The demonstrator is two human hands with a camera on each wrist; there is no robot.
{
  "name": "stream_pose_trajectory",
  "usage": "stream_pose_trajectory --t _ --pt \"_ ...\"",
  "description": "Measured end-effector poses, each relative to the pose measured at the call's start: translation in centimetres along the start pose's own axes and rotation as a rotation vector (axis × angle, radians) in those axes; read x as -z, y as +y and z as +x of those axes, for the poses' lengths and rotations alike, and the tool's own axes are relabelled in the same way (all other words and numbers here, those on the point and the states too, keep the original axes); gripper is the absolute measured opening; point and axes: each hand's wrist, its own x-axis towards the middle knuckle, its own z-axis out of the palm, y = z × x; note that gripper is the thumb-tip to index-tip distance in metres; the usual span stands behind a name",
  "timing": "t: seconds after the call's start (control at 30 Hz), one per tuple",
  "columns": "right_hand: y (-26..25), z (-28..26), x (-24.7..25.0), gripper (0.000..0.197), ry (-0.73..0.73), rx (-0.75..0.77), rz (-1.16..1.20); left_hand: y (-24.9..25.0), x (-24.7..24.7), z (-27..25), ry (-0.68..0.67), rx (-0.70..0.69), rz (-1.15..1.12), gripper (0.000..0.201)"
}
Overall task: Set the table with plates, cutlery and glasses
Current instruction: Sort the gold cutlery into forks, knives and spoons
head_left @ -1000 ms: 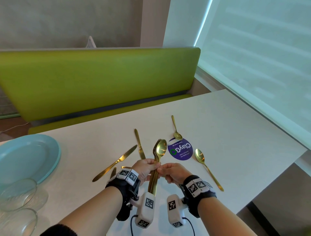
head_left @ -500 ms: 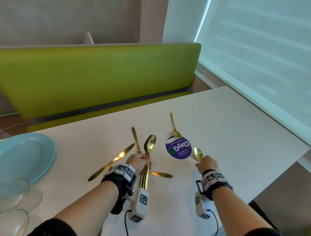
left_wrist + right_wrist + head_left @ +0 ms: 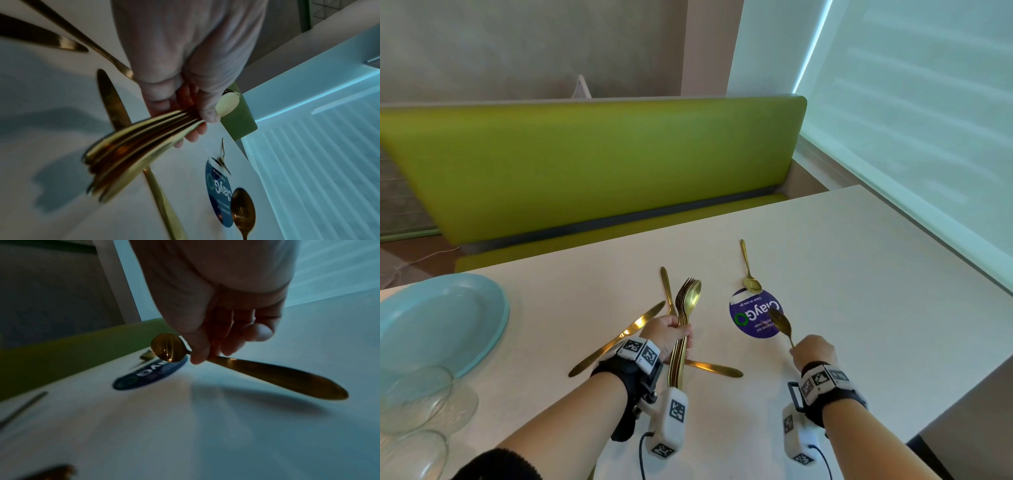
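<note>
My left hand (image 3: 671,337) grips a bundle of gold forks and a spoon (image 3: 686,308) by the handles (image 3: 131,142), heads pointing away from me. My right hand (image 3: 813,354) pinches a single gold spoon (image 3: 780,323) by its handle (image 3: 267,369) and holds it off the white table (image 3: 859,291), its bowl over the purple round sticker (image 3: 751,317). Three gold knives lie on the table: one (image 3: 626,334) left of my left hand, one (image 3: 667,287) behind it, one (image 3: 715,368) under the bundle. A small gold spoon (image 3: 748,270) lies beyond the sticker.
A light blue plate (image 3: 431,325) sits at the table's left end, with clear glass bowls (image 3: 417,401) in front of it. A green bench (image 3: 585,164) runs along the far side. The table's right edge drops off near my right arm.
My right hand left the bundle, reached right to the spoon lying by the sticker, and has lifted it off the table. My left hand kept holding the bundle.
</note>
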Motion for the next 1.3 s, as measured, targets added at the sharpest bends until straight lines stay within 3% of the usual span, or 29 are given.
stream_pose_trajectory --t 0.1,0.17,0.23,0.33,0.5,0.57,0.67,0.83,1.03,1.13,1.3 --pt "-3.0 -1.1 0.9 0.028 -0.036 0.111 0.063 0.6 0.0 0.1 0.012 0.003 -0.021 0.013" --pt "-4.9 -1.8 1.1 0.021 -0.110 0.195 0.298 0.8 0.0 0.3 0.027 0.000 -0.035 0.012" --pt "-6.5 -3.0 1.0 0.012 -0.285 0.252 0.602 1.0 0.0 0.3 0.036 0.001 -0.062 0.013" --pt "-8.6 -4.8 0.5 0.008 -0.545 0.318 0.823 1.1 0.1 0.3 0.040 0.006 -0.092 0.016" --pt "-11.3 -6.7 -0.6 0.009 -0.677 0.342 0.922 0.9 0.4 0.2 0.014 -0.014 -0.055 0.002" --pt "-11.9 -6.8 -0.9 0.007 -0.692 0.353 0.907 0.9 0.6 0.1 0.017 -0.023 -0.053 0.007" --pt "-12.6 -6.8 -1.2 0.008 -0.659 0.386 0.866 1.0 0.9 0.0 0.010 -0.018 -0.085 0.014" --pt "-14.1 -7.2 -1.1 0.012 -0.540 0.479 0.716 1.4 1.9 0.3 0.019 -0.006 -0.099 0.010" --pt "-15.9 -6.0 -0.1 0.012 -0.584 0.578 0.470 1.5 3.3 1.1 0.087 -0.035 0.013 0.012" --pt "-16.7 -3.1 1.9 0.019 -0.371 0.552 0.383 1.8 4.3 1.6 0.135 -0.074 -0.005 0.013" --pt "-16.8 2.8 4.4 0.028 0.021 0.409 0.001 2.2 6.2 2.5 0.235 -0.098 -0.049 0.018"
